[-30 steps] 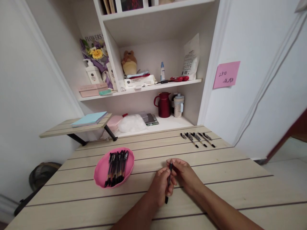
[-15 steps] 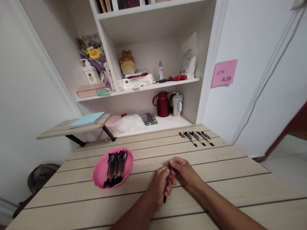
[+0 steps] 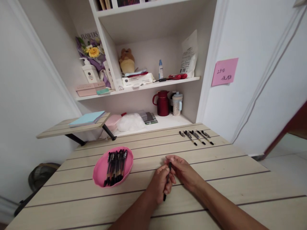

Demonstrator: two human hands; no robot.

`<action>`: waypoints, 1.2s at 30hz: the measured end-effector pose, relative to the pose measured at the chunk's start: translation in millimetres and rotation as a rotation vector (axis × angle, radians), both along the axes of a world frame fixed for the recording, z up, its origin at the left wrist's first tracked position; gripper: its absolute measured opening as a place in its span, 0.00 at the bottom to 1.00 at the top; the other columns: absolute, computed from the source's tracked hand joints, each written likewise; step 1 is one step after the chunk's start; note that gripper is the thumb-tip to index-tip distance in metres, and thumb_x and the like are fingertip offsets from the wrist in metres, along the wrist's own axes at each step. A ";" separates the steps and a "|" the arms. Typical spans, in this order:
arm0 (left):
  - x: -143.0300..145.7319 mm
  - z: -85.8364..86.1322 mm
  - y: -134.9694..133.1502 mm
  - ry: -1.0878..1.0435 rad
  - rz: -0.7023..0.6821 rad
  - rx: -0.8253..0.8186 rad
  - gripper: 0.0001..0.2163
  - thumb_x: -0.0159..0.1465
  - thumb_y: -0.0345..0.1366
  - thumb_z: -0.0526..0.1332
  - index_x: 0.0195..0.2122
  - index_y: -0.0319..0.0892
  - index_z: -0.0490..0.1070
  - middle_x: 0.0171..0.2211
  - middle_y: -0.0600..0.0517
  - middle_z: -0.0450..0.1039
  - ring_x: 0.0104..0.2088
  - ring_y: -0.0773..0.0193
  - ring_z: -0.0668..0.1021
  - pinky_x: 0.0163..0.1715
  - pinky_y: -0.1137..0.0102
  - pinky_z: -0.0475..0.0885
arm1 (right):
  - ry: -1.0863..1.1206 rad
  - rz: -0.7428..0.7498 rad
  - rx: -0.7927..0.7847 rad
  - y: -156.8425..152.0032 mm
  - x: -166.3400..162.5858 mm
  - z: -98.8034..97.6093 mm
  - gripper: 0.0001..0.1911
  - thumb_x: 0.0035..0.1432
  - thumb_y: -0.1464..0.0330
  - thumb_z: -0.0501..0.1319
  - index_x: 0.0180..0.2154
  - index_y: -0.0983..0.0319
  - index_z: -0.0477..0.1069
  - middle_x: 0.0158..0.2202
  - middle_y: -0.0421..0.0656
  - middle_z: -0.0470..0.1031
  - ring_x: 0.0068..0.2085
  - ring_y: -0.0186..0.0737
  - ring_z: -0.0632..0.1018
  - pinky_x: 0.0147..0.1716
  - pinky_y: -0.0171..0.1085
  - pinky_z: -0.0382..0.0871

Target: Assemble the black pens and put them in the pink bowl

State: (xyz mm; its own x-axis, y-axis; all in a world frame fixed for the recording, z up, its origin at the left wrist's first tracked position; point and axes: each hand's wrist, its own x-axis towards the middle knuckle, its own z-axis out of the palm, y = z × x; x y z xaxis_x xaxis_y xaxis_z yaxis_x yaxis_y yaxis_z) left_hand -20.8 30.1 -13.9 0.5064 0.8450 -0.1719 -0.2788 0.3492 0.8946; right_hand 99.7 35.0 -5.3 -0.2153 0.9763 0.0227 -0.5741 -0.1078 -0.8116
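Note:
My left hand (image 3: 160, 181) is closed around a black pen (image 3: 167, 177), its fingers wrapped about the barrel. The pen is tilted, its dark lower end sticking out below the fist. At its upper end, the curled fingers and thumb of my right hand (image 3: 182, 169) meet the pen; part of the contact is hidden. To the left, a pink scalloped bowl (image 3: 99, 171) holds several black pens (image 3: 116, 167) lying side by side. Farther back on the right, several uncapped pens (image 3: 200, 139) and loose black caps (image 3: 181, 134) lie on the table.
The wooden table (image 3: 230, 188) has dark stripes. A small raised shelf (image 3: 55, 129) carrying blue paper (image 3: 87, 118) stands at the left back. Behind the table, a white shelf unit (image 3: 153, 86) holds a red jug (image 3: 163, 103) and a lidded cup (image 3: 177, 104).
The fingers of my right hand have shifted slightly up and left at the pen's top, exposing more of that end. My left hand keeps its grip on the pen.

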 end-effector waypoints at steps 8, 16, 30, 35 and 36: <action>-0.7 0.4 -0.2 0.018 -0.009 -0.014 0.13 0.56 0.45 0.56 0.33 0.39 0.63 0.19 0.56 0.66 0.10 0.79 0.56 0.10 0.78 0.44 | 0.097 -0.146 -0.050 6.3 8.9 -0.6 0.14 0.43 0.64 0.68 0.32 0.64 0.72 0.29 0.44 0.75 0.24 0.32 0.73 0.18 0.30 0.66; -1.9 0.6 -0.5 0.025 -0.011 -0.010 0.12 0.56 0.43 0.55 0.33 0.39 0.63 0.19 0.56 0.66 0.10 0.79 0.54 0.11 0.78 0.43 | -0.323 -0.454 -0.102 33.2 42.9 -15.5 0.13 0.42 0.67 0.67 0.33 0.66 0.74 0.23 0.42 0.74 0.26 0.34 0.73 0.29 0.35 0.68; -1.1 -0.2 -0.8 0.010 -0.022 -0.038 0.13 0.56 0.44 0.56 0.32 0.38 0.64 0.19 0.56 0.66 0.10 0.79 0.55 0.10 0.77 0.42 | -2.117 -0.352 0.076 89.0 113.7 2.3 0.15 0.58 0.67 0.50 0.35 0.65 0.73 0.41 0.55 0.74 0.42 0.48 0.75 0.36 0.38 0.64; -0.6 -1.4 -0.1 0.003 -0.021 -0.043 0.12 0.56 0.43 0.56 0.32 0.38 0.64 0.19 0.56 0.67 0.09 0.79 0.55 0.10 0.77 0.42 | -2.138 -0.323 0.044 123.2 124.6 10.2 0.14 0.56 0.66 0.54 0.37 0.67 0.73 0.41 0.57 0.74 0.43 0.48 0.75 0.37 0.38 0.65; -0.4 -2.1 0.3 0.001 -0.023 -0.049 0.12 0.56 0.43 0.55 0.32 0.38 0.64 0.19 0.56 0.67 0.09 0.79 0.55 0.10 0.77 0.42 | -2.141 -0.312 0.040 128.6 125.9 10.8 0.13 0.55 0.66 0.55 0.38 0.68 0.73 0.41 0.57 0.74 0.43 0.48 0.75 0.38 0.38 0.65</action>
